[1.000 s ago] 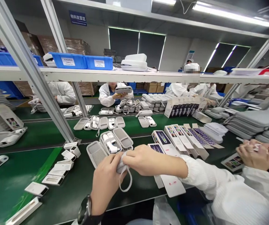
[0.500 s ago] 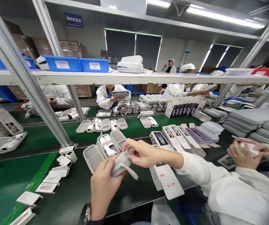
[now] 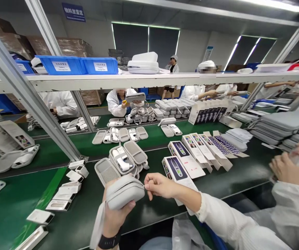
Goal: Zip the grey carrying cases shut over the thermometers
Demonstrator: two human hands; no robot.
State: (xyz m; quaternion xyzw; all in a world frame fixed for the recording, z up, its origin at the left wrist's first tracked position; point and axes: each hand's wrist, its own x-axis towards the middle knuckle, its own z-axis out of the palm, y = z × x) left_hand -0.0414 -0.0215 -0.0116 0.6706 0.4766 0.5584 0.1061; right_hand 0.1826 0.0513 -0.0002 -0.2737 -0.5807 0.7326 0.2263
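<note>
A grey hard-shell zip case [image 3: 126, 195] lies in my left hand [image 3: 115, 219], with the thumb along its near side and a wrist strap [image 3: 97, 224] hanging to the left. A dark gap shows along its seam. My right hand [image 3: 160, 186] pinches the small zipper pull at the case's right end. Just beyond stands an open case [image 3: 123, 147] with a white handheld thermometer [image 3: 122, 160] inside. Its mesh-lined half [image 3: 105, 171] is partly behind my left hand.
Printed boxes [image 3: 179, 170] lie to the right of my hands, small white boxes [image 3: 63, 199] to the left. Open cases [image 3: 123, 134] sit on the green belt. A metal post [image 3: 50, 111] and shelf [image 3: 149, 81] stand ahead. A co-worker's hands [image 3: 292, 163] are at right.
The case has turned in my left hand, so its long side and seam now show. My right hand has moved from on top of the case to its right end. The view has shifted.
</note>
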